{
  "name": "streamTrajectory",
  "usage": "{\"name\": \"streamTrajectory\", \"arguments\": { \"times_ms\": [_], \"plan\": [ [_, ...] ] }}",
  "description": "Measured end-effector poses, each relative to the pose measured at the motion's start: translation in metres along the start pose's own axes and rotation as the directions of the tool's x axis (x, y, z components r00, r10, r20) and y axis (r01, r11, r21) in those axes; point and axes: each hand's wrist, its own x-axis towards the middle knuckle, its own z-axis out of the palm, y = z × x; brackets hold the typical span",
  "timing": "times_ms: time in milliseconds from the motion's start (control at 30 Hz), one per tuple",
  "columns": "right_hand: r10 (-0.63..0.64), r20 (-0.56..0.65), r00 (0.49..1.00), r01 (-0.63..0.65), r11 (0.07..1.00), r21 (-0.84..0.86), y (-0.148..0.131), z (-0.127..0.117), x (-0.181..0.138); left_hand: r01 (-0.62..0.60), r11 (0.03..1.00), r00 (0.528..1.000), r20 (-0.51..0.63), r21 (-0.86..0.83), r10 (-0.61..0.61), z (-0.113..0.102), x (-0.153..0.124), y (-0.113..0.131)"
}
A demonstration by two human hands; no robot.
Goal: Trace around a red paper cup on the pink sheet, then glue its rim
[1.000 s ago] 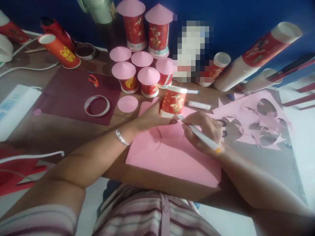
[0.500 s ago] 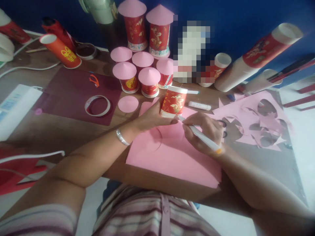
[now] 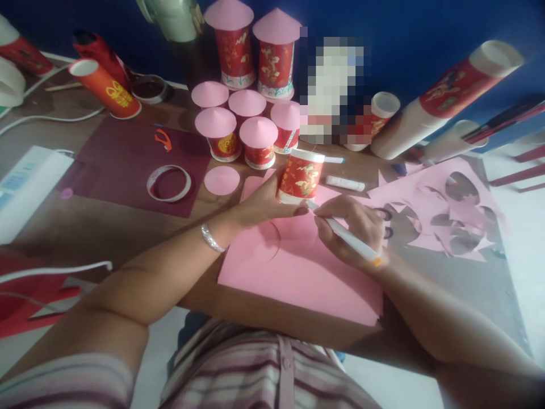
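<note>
My left hand (image 3: 270, 201) grips a short red cardboard tube (image 3: 301, 175) with gold decoration and white bands at top and bottom. The tube stands slightly tilted above pink paper sheets (image 3: 306, 272), on which a curved line shows. A white marker (image 3: 355, 240) with an orange end is pinched in my right hand (image 3: 355, 224). Its tip meets the tube's lower white band, close to my left fingertips. Behind the tube stand several small red tubes with pink paper cones on top, such as this cone-topped tube (image 3: 258, 142). Left of the tube lies a pink paper disc (image 3: 222, 180).
Pink paper offcuts (image 3: 430, 210) with round holes lie right, partly over dark scissor handles (image 3: 384, 214). A glue stick (image 3: 344, 183) is behind my right hand. A tape roll (image 3: 168, 183) rests on a maroon sheet (image 3: 123, 165). Tall tubes (image 3: 451, 102) lean at the back right.
Both hands, the tube and the marker stay almost in place. The marker and my right fingers have shifted only very slightly.
</note>
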Motion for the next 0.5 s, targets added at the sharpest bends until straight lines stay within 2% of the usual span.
{"name": "streamTrajectory", "arguments": {
  "times_ms": [233, 500],
  "plan": [
    [-0.009, -0.003, 1.0, 0.009, 1.0, 0.001, -0.0006, 0.0007, 0.0008, 0.008, 1.0, 1.0, 0.013, -0.022, -0.008, -0.0003, -0.0007, 0.0011],
    [0.003, 0.021, 1.0, -0.003, 1.0, -0.002, -0.0009, -0.0004, 0.0018, -0.006, 1.0, 0.999, 0.034, 0.029, 0.005, -0.0012, -0.0008, 0.0015]
  ]
}}
